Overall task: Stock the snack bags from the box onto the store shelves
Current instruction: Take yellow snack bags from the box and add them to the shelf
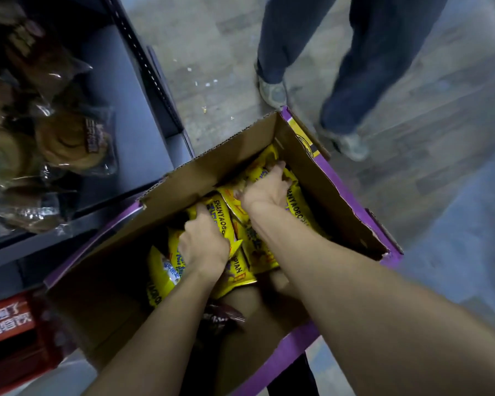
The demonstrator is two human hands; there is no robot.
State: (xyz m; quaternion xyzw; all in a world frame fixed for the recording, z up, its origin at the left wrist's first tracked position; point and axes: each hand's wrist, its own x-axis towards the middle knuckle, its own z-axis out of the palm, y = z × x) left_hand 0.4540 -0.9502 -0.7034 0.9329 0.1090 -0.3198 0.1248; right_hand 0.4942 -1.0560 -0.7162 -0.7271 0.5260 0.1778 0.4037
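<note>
An open cardboard box (320, 178) with purple outer sides stands on the floor below me, holding several yellow snack bags (163, 270). Both my arms reach down into it. My left hand (203, 241) grips the top of yellow bags near the box's middle, its fingers curled round their edges. Farther in, my right hand (266, 187) grips more yellow bags (295, 201) by the far wall, fingers dug in among them. A dark brown bag (220, 315) lies low in the box between my forearms. The grey store shelves (120, 138) are at the left.
Clear-wrapped brown pastry packs (69, 141) lie on the upper shelf at left. A red carton (9, 318) with white lettering sits at the lower left. Another person's legs (352, 58) in dark trousers and pale shoes stand just beyond the box on the wooden floor.
</note>
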